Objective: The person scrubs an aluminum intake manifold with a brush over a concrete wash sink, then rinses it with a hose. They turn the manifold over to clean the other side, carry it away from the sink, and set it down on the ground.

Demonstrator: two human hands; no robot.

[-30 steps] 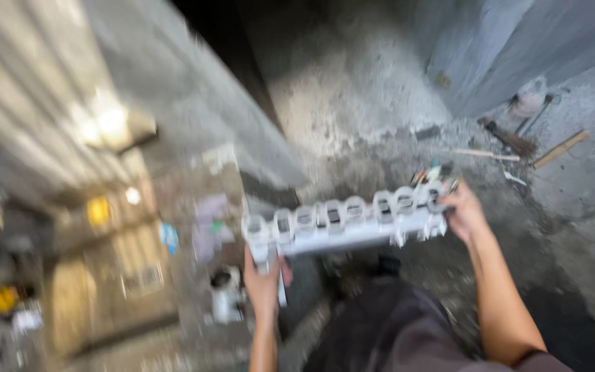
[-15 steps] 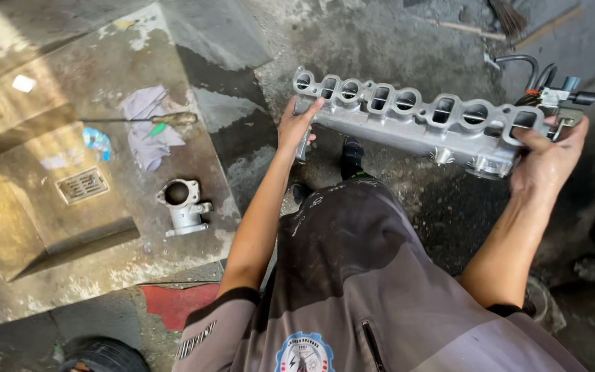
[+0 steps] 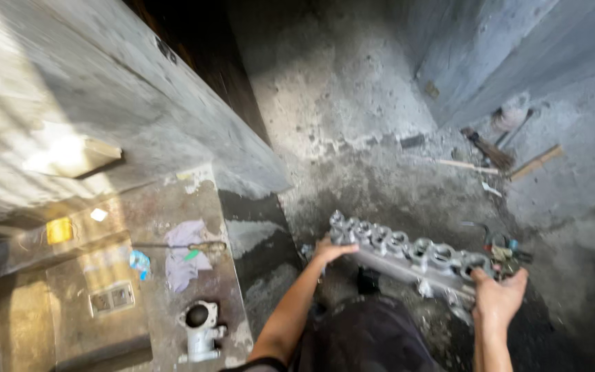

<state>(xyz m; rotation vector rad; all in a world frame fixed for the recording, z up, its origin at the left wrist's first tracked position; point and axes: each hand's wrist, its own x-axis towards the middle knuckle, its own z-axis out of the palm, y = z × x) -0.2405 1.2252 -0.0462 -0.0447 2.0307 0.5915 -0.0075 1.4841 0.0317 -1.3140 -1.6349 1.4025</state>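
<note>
Grey cast-metal manifold [image 3: 414, 258] now hangs lower over the concrete floor [image 3: 380, 186], just right of the counter's [image 3: 173, 317] right edge. Left hand [image 3: 328, 249] clamps its near-left end, right hand [image 3: 497, 296] its wired end; the carry has tilted and dropped.

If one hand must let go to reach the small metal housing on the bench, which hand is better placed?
Left. The left hand grips the manifold end nearest the bench, where the housing stands. The right hand holds the far end.
</note>
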